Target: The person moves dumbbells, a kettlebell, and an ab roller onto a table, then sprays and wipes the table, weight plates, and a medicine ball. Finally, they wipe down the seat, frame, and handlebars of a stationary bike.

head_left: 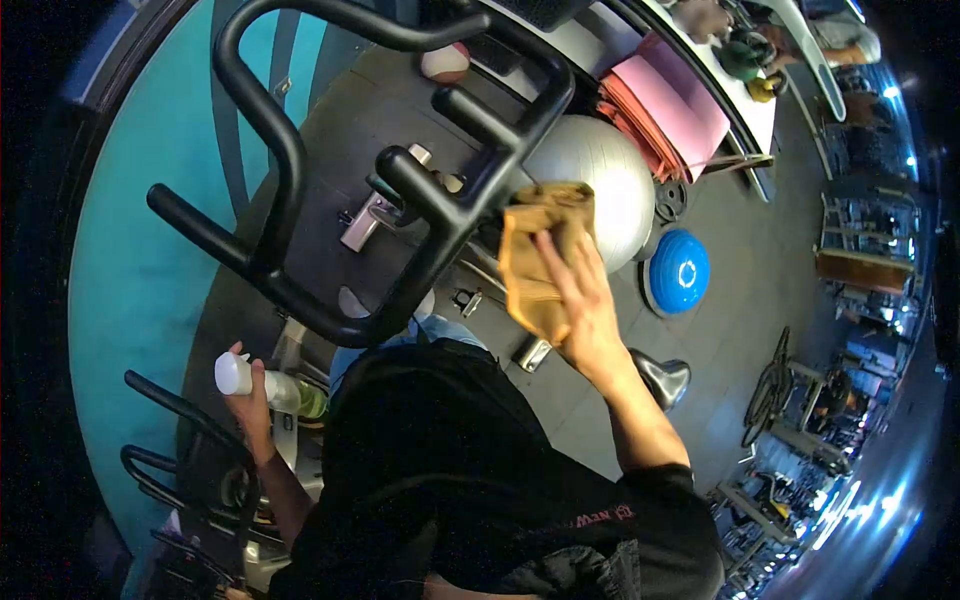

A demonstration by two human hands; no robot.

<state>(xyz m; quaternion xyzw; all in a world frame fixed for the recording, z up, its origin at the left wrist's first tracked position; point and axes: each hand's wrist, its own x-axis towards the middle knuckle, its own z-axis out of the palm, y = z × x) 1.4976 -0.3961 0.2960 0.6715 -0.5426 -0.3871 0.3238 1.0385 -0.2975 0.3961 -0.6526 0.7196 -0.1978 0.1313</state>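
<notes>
My right hand (590, 312) has its fingers laid over a yellow-brown cloth (530, 262), gripping it beside the right end of a black bike handlebar (430, 200). The cloth's upper edge overlaps the bar in this view, and the hand is slightly blurred. Lower on the left, my left hand (252, 405) is closed around a spray bottle (285, 392) with a white top and green liquid inside. The bottle is tilted sideways, and part of the fingers is hidden behind it.
A grey exercise ball (610, 185), a blue balance dome (680, 272) and a bike saddle (662, 378) are to the right. Pink mats (675, 105) hang above them. More black handlebars (175, 400) stand at lower left, by the teal wall (130, 290).
</notes>
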